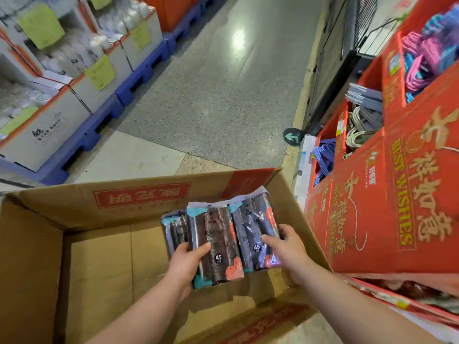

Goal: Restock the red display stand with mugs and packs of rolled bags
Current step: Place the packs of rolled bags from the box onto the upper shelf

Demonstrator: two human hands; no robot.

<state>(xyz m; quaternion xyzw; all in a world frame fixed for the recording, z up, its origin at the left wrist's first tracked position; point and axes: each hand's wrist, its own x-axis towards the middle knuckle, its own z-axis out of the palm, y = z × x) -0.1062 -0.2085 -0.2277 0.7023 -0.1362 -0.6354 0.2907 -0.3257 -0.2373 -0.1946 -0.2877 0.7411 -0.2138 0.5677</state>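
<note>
Three packs of rolled bags [218,234], dark film with teal and coral corners, are held side by side between two bare hands.

The left hand [188,263] grips the middle pack [216,227] at its near left edge. Its thumb lies flat across the front of that pack, and the other fingers are curled out of sight behind it. The left pack [173,229] sits just beyond this thumb, touching the middle pack.

The right hand [288,247] grips the right pack [250,219]. Its thumb presses the front, just beside a round label reading "45", and the fingers wrap the pack's right edge.

Below and around both sets of fingers is an open cardboard box [74,207] with a red printed panel on its far wall. Whether the packs rest on its floor cannot be told.

To the right of the right fingers, near the box's edge, stands the red display stand [372,219], lettered "BEST WISHES". Its upper compartments hold grey-and-white hangers [360,130] and pink-and-blue hangers [419,58].

Well beyond the left fingers, across a speckled floor [211,95], white cartons [49,127] stand on blue pallets [139,78].
</note>
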